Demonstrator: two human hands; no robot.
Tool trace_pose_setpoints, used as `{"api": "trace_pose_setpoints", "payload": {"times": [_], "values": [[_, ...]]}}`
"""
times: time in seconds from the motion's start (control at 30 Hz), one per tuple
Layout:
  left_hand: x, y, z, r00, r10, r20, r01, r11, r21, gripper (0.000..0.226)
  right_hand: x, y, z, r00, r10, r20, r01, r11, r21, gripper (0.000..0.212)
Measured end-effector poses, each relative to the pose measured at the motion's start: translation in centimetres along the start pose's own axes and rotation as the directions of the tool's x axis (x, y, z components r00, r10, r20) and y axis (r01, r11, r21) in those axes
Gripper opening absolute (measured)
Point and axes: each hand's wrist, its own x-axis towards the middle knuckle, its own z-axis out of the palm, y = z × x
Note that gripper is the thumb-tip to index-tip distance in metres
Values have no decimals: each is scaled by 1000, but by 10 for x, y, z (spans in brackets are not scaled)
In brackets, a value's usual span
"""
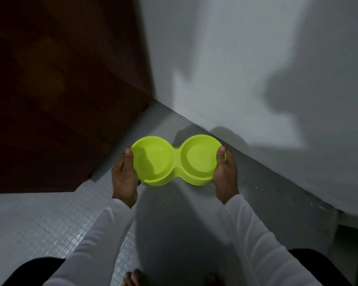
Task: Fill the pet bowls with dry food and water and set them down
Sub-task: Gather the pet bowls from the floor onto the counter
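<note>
Hands at both ends grip a lime-green double pet bowl (177, 161), a single moulded piece with 2 round basins joined by a narrow waist. In the head view, the left hand (124, 178) clamps the left end, thumb hooked over the rim and the other fingers curled underneath, out of sight. The right hand (225, 174) holds the right end the same way, thumb on top of the rim, fingers wrapped below. Both basins look dry and hold nothing. The bowl sits low over a grey floor of small square tiles (39, 228), near the corner where a dark brown wooden door (56, 89) meets a white wall (246, 58); whether its base touches the tiles cannot be told. White long sleeves (254, 240) cover both forearms. Bare toes (133, 278) show at the bottom edge, between dark-clothed knees (32, 269). Shadows of the person fall across the wall and the floor.
</note>
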Motion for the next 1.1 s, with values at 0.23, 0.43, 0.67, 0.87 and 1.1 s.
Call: {"api": "trace_pose_setpoints", "payload": {"times": [0.23,0.43,0.67,0.87,1.1], "values": [[-70,86,8,999,-40,5,40,999,-6,36,-49,-101,-40,1000,15,-24,-16,999,-40,18],[-140,168,10,999,-53,-2,53,999,4,37,-100,-192,-79,998,41,-56,-43,999,-22,29],[-227,265,13,999,-45,19,45,999,11,27,-163,-301,-126,995,26,-95,-30,999,-44,23],[-310,357,17,997,-62,46,62,998,-4,25,-226,-405,-170,990,45,-133,-48,999,-22,32],[-380,436,30,997,-10,74,12,1000,-17,27,-279,-500,-218,981,39,-189,-40,999,2,34]]}}
